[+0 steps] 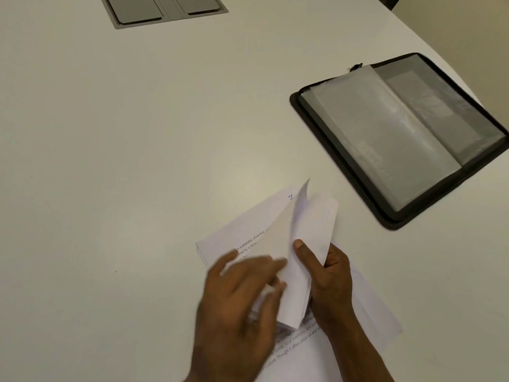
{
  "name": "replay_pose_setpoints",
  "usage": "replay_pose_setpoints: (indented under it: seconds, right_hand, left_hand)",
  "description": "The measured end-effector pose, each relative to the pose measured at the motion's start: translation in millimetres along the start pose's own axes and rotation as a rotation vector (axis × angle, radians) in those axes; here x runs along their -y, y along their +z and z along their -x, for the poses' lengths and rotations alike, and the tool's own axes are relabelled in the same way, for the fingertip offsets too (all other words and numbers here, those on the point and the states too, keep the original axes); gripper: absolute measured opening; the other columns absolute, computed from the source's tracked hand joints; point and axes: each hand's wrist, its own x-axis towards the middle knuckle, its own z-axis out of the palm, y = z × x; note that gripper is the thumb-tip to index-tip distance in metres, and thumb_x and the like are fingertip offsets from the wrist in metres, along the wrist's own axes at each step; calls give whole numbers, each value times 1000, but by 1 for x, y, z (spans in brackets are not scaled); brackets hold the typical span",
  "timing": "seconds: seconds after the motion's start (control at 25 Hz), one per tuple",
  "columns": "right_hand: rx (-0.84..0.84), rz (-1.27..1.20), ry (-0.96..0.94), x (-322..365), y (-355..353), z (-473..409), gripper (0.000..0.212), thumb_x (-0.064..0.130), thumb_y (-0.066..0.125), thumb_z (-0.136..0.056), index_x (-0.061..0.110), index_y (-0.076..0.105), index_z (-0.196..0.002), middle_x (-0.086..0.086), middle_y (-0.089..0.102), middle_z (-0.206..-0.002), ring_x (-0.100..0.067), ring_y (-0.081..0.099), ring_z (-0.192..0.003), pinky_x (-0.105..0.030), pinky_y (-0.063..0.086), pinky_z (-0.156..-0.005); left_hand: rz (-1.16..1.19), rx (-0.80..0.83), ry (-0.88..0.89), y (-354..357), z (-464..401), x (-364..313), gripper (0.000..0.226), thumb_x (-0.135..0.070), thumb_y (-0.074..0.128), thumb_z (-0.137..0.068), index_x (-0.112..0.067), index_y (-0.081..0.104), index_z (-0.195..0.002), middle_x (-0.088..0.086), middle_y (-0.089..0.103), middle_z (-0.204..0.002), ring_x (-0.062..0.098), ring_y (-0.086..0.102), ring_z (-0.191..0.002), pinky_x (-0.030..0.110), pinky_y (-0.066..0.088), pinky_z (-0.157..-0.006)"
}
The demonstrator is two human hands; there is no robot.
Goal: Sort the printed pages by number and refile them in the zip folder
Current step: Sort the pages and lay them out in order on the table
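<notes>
The left hand [242, 293], blurred, is resting its spread fingers on the printed pages [248, 238], which are lying on the table [110, 161], long axis running lower left to upper right. The right hand [327, 274] is pinching lifted sheets between thumb and fingers. The zip folder [399, 133] is lying open well apart, at right.

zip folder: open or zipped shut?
Open. The zip folder lies spread flat on the table, clear sleeves exposed, zipper edge around the outside. The pages are not in it.
</notes>
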Motion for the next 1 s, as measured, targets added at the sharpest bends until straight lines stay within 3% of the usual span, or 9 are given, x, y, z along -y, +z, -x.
replay_pose_setpoints:
  seconds: [0.12, 0.28, 0.4, 0.52, 0.6, 0.68, 0.76, 0.88, 1.0]
  right_hand:
    - [-34, 38, 11, -2, -1, 1, 30, 46, 72, -82, 20, 71, -97, 7, 77, -87, -14, 74, -83, -23, 59, -66]
    - [-73, 8, 28, -2, 3, -1, 35, 56, 60, -90, 34, 61, -117, 10, 73, -109, -14, 71, -97, -25, 61, -73]
    - [-173, 82, -239, 14, 1, -1, 42, 39, 60, -95, 32, 49, -135, 9, 61, -131, -11, 64, -115, -29, 59, -86]
    - [-57, 763, -739, 32, -21, -10, 70, 2, 54, -84, 23, 41, -149, -1, 39, -157, -22, 34, -147, -40, 42, -113]
    - [174, 1280, -941, 36, -32, -21, 91, -3, 62, -71, 24, 36, -154, -9, 25, -164, -33, 12, -154, -61, 26, -118]
    - [367, 1562, -993, 28, -39, -29, 110, 8, 82, -64, 28, 28, -157, -10, 19, -166, -35, 9, -154, -70, 16, -115]
    - [457, 1618, -959, 19, -44, -36, 116, 22, 91, -60, 30, 27, -157, -11, 23, -165, -34, 16, -153, -69, 14, -115]
    - [414, 1525, -1001, 16, -45, -39, 100, 32, 88, -71, 27, 34, -155, -12, 33, -160, -34, 27, -150, -69, 25, -114]
    - [371, 1417, -1000, 11, -42, -39, 93, 25, 85, -75, 23, 37, -154, -14, 33, -160, -34, 26, -150, -63, 34, -112]
  left_hand:
    - [-78, 59, 191, 22, 25, 1, 20, -26, 58, -95, -21, 75, -106, -4, 73, -97, 6, 65, -103, 47, 53, -94]
    - [-181, 92, 298, 34, 36, 19, 39, -35, 43, -104, -17, 78, -101, -2, 74, -90, 13, 68, -102, 53, 56, -88]
    - [-234, 72, 289, 38, 43, 39, 38, -30, 46, -104, -12, 79, -101, 1, 75, -89, 16, 68, -105, 51, 52, -96]
    - [-221, 88, 305, 41, 48, 47, 25, -20, 56, -99, -9, 77, -107, 3, 74, -89, 17, 65, -113, 50, 45, -104]
    - [-214, 100, 306, 41, 50, 49, 21, -15, 64, -92, -10, 75, -109, 4, 73, -91, 16, 64, -116, 48, 43, -108]
    - [-205, 108, 291, 41, 50, 50, 22, -20, 64, -92, -12, 75, -109, 2, 74, -93, 14, 62, -117, 44, 39, -113]
    - [-158, 128, 271, 37, 47, 46, 24, -29, 59, -97, -15, 75, -108, 0, 75, -94, 12, 62, -116, 40, 36, -115]
    - [2, 103, 133, 18, 31, 26, 35, -47, 65, -92, -17, 77, -105, -4, 73, -104, 11, 61, -120, 38, 39, -112]
    - [127, -78, -187, -9, -1, 28, 26, -34, 61, -94, -19, 73, -111, -2, 69, -116, 16, 61, -119, 29, 43, -104]
